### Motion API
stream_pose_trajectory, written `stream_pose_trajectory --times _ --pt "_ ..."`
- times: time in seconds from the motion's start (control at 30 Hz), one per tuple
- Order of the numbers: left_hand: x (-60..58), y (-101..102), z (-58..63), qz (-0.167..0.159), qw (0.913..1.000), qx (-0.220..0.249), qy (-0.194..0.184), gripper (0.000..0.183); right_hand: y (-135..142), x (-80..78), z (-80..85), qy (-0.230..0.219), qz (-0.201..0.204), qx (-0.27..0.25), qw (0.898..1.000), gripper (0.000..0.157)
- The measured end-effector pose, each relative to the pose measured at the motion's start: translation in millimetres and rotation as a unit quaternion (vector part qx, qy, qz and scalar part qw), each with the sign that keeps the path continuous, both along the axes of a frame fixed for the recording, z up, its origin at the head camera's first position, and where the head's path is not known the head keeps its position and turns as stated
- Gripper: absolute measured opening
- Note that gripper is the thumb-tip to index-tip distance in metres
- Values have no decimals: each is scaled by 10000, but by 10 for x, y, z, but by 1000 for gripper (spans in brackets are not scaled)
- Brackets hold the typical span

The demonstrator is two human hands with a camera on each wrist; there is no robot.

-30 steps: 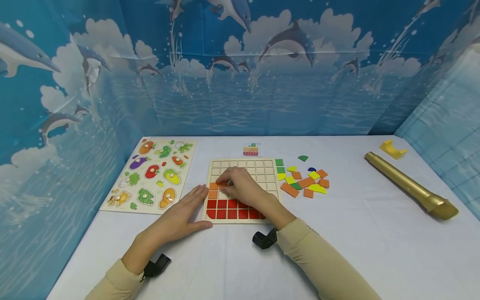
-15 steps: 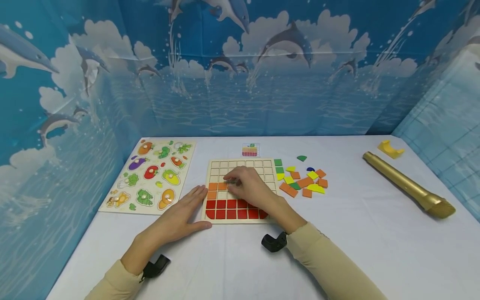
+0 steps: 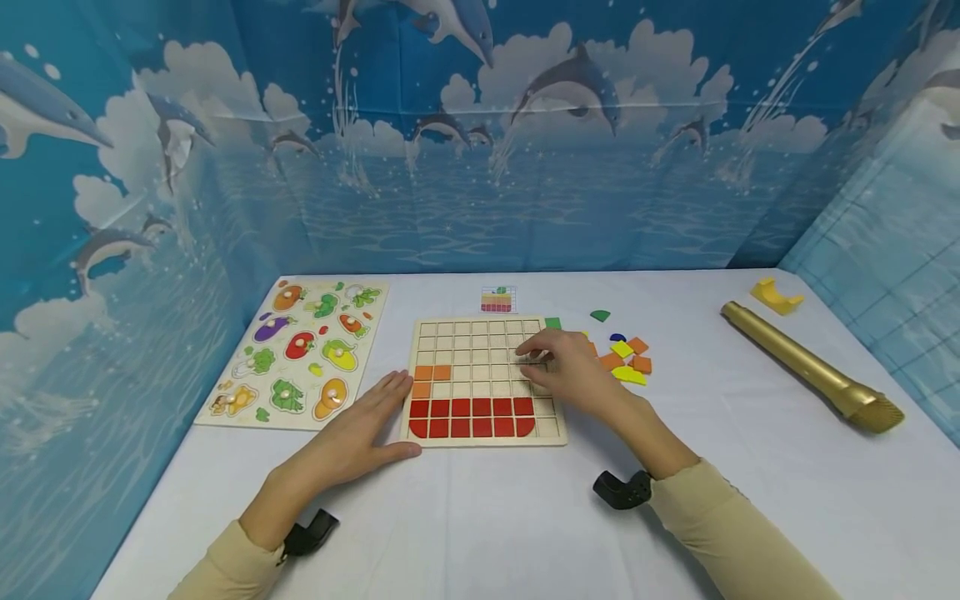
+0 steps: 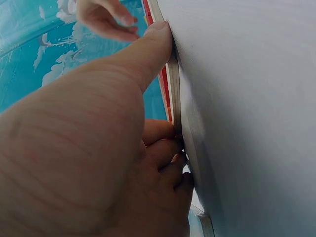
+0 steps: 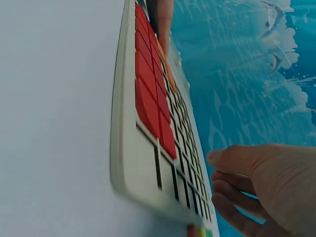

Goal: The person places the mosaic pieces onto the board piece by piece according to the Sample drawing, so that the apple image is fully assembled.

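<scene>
A wooden grid board [image 3: 480,383] lies flat on the white table. Red tiles [image 3: 471,417] fill most of its two nearest rows, and three orange tiles [image 3: 423,373] sit in cells at its left side. Along the board's left edge rests my left hand [image 3: 360,429], fingers extended and thumb by the near corner; in the left wrist view the thumb [image 4: 155,42] touches the board's edge. My right hand [image 3: 573,367] is over the board's right edge, fingers loosely bent and holding nothing. In the right wrist view these fingers [image 5: 237,195] hover above the grid cells.
Loose orange, yellow, green and blue pieces [image 3: 628,375] lie right of the board, partly hidden by my right hand. A small pattern card [image 3: 498,300] is behind the board. At left lies a vegetable puzzle [image 3: 300,358]; at right, a gold microphone [image 3: 813,367] and a yellow stand [image 3: 777,297].
My right hand has moved from the orange tiles rightward across the board to its right edge, leaving three orange tiles in view. The left hand has stayed in place.
</scene>
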State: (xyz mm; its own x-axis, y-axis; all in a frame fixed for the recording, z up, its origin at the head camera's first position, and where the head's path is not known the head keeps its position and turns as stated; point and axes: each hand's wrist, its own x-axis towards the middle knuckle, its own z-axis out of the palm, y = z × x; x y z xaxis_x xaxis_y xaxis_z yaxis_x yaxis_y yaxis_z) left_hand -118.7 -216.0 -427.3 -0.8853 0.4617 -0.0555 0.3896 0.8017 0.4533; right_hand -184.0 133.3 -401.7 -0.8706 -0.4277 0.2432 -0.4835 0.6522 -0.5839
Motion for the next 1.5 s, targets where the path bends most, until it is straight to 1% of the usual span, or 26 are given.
stream_pose_trajectory --times 0.1,0.2,0.33,0.47,0.73,0.9,1.03,1.27,1.4,1.5 --pt "0 -3 -2 -12 10000 4 -1 102 198 47 2 130 -45 142 9998 22" --pt "-3 -3 -2 -18 10000 -1 -9 102 400 75 8 145 -270 295 9991 24" --pt "-4 -8 8 -10 10000 17 -10 102 615 62 25 -80 -705 372 9968 29" --pt "6 -21 10 39 10000 36 -64 102 712 -9 27 -211 -881 451 9949 27" --pt "22 -24 -13 62 9998 86 -155 102 751 -163 -52 -389 -880 840 9918 25" --pt "16 -17 -12 54 9999 53 -138 102 803 -219 -85 -517 -923 889 9904 28" --pt "17 -17 -2 66 9999 43 -131 102 820 -261 -57 -563 -824 905 9909 30" --pt "13 -25 -3 70 9999 42 -111 102 826 -339 16 -687 -547 1005 9911 22" --pt "4 -31 -10 40 9999 25 -101 103 834 -351 58 -706 -526 1128 9897 18" --pt "-5 -27 -5 17 10000 17 -87 103 837 -353 91 -727 -594 1265 9875 16"
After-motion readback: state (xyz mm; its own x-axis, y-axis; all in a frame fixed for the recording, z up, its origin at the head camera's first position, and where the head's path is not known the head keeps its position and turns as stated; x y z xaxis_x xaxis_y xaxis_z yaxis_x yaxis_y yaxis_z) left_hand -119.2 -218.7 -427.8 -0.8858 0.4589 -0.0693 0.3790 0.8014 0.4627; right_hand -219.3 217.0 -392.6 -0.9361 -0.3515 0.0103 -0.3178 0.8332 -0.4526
